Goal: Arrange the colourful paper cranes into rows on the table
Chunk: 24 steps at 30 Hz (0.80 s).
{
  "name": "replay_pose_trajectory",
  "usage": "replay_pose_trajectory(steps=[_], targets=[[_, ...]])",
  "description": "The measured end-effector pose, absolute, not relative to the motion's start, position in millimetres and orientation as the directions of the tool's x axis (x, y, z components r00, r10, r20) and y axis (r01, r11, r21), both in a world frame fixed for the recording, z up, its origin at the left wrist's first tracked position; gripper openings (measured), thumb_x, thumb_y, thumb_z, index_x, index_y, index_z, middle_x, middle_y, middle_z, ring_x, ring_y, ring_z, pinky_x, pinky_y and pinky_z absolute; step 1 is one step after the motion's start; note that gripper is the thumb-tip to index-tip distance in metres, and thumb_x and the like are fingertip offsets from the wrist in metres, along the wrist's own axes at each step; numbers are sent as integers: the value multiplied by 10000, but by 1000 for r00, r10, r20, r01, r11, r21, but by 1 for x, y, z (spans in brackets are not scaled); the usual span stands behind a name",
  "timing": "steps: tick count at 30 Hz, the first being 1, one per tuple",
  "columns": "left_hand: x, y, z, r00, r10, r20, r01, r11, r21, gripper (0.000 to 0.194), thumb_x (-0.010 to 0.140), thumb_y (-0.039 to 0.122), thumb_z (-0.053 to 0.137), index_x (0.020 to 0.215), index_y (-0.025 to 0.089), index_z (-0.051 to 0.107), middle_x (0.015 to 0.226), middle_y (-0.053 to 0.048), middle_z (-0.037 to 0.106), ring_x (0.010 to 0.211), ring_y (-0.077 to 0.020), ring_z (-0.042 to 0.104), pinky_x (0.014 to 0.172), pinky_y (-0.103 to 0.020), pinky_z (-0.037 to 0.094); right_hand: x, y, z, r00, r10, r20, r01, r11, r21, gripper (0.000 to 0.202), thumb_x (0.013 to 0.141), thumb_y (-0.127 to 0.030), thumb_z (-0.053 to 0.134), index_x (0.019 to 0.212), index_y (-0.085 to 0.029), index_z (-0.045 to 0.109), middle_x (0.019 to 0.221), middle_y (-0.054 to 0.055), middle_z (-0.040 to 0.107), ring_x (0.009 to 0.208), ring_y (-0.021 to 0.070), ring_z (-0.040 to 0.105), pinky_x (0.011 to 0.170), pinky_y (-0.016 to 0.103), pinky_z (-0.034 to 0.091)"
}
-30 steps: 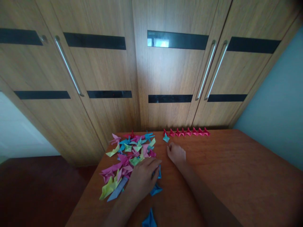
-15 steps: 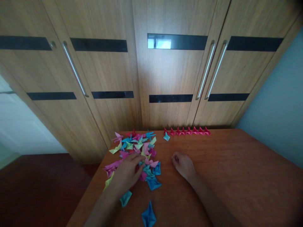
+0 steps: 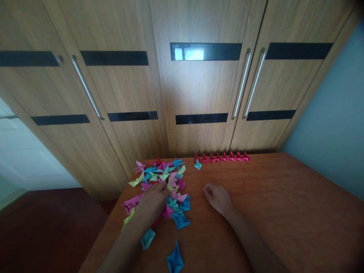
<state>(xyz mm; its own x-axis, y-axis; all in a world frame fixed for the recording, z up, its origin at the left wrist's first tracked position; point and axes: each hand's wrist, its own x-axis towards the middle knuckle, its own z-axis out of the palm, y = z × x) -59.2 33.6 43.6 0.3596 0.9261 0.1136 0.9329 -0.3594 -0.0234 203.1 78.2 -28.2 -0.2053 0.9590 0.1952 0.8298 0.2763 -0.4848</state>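
Note:
My left hand (image 3: 154, 198) reaches into a loose pile of folded paper cranes on the left side of the table. Its fingers are curled down among the papers, and whatever they pinch is hidden. Around it lie a pink crane (image 3: 179, 196), a magenta one (image 3: 167, 211), a blue one (image 3: 181, 220) and several yellow, teal and purple ones. My right hand (image 3: 218, 198) rests on the tabletop as a loose fist, apart from the pile, with nothing visible in it.
Along the far edge of the wooden table (image 3: 270, 212) stands a row of red folded papers (image 3: 225, 156), with a light blue one (image 3: 198, 164) before its left end. A dark blue one (image 3: 175, 259) lies near me. Wooden cupboard doors (image 3: 196, 91) rise behind the table.
My left hand has shifted slightly left within the pile, and its thumb and fingers have drawn closer together. My right hand stays closed on the table. The view has tilted slightly.

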Motion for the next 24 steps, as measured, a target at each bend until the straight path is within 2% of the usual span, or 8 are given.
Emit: replay_pose_trajectory(steps=[6,13,21,24], targets=[[-60,39,43,341,940,22,940,-341,-29,250,813,115,472,969,213,641,1117,-92,554,1038,-242,524,896,-380,395,203,78,-26,-215,963,163,839,267,-474,168,868,-257,457,780,-209,593,759,4,636,715,128,558,622,209,321],[-68,40,42,361,932,16,932,-361,29,201,781,87,493,859,185,650,1115,-92,575,1051,-241,522,906,-371,395,204,80,-29,-222,958,181,828,283,-484,147,857,-261,469,760,-215,570,747,-6,632,705,128,555,622,208,315],[-86,36,63,345,917,201,880,-390,272,245,830,143,490,1015,227,628,1072,-51,626,1014,-195,566,886,-306,425,205,79,-28,-230,953,197,819,299,-489,147,851,-255,472,756,-216,577,747,-5,632,701,128,557,612,211,321],[-77,37,70,361,890,278,827,-443,345,195,852,198,495,990,234,628,1015,-33,654,968,-187,592,851,-296,445,205,79,-28,-230,949,216,789,311,-530,141,844,-253,480,759,-216,587,720,-7,625,684,131,557,610,214,334]])
